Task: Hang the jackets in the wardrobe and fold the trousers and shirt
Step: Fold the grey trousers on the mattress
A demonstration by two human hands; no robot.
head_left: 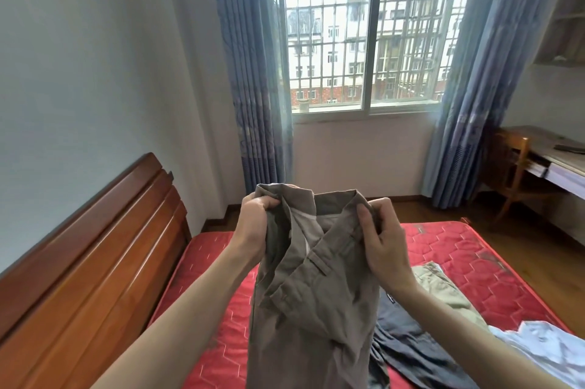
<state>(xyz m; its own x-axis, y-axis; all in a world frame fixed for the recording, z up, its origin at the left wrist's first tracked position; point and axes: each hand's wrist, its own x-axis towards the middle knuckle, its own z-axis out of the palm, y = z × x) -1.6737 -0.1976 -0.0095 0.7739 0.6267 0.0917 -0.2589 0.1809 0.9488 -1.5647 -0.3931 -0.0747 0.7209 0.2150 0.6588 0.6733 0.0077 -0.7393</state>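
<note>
Cotton: your trousers [311,287] look soft, light, floppy;
Hold: keep to the waistband corners;
Hands: left hand [254,224], right hand [384,241] pinch it

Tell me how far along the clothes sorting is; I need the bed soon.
No finished fold shows. In hand: left hand and right hand hold grey-brown trousers up by the waistband. Left: dark garment, khaki garment and white garment lie loose on the red mattress.
</note>
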